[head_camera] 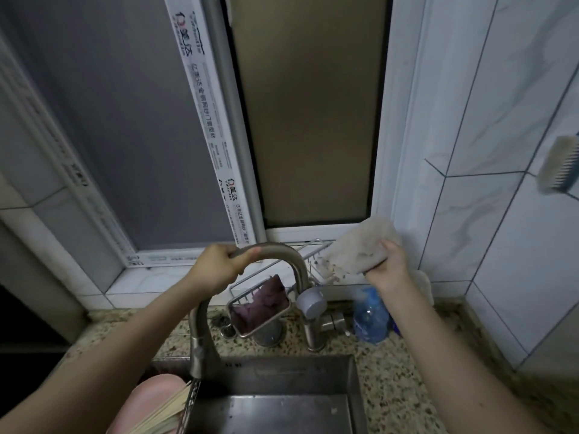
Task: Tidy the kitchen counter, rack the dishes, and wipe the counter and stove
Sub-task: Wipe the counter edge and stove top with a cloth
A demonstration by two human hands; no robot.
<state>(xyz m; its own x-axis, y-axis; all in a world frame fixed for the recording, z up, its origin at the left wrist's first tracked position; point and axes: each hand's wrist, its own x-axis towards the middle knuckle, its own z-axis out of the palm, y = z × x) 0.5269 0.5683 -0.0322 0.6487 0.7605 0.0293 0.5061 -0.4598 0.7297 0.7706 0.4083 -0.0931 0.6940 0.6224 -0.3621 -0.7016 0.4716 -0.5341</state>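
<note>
**Steel faucet swung aside, dirty cloth held up at the sink**

Steel dominated what I saw: the brushed gooseneck faucet (282, 255) arched over the stainless sink (352, 386), its spray head hanging down at the near left, where water seemed to be streaming from it. My left hand (216, 267) had its fingers wrapped around the top of the arch, thumb over the tube, which I judged was a grip for steering the spout across the basin. My right hand (390, 269) was raised to the far right of the faucet, fingers clamped on the near end of a pale dishcloth (360, 249). The cloth stood up from that hand and carried dark crumbs on its lower edge, so I took it that it was held clear of the counter to keep the dirt off until it could be rinsed.

A wire caddy (260, 303) hung on the faucet neck with a purple rag (266, 299) stuffed inside, handy to the water. A blue bottle (369, 317) stood on the speckled granite counter (391, 371) just right of the tap base. At the near left edge of the basin lay a pink bowl (150, 399) with wooden chopsticks (166, 411) across it, still to be racked. A scrubbing brush (560, 164) hung on the marbled tile wall (501, 214) at far right. The stove was out of view.
</note>
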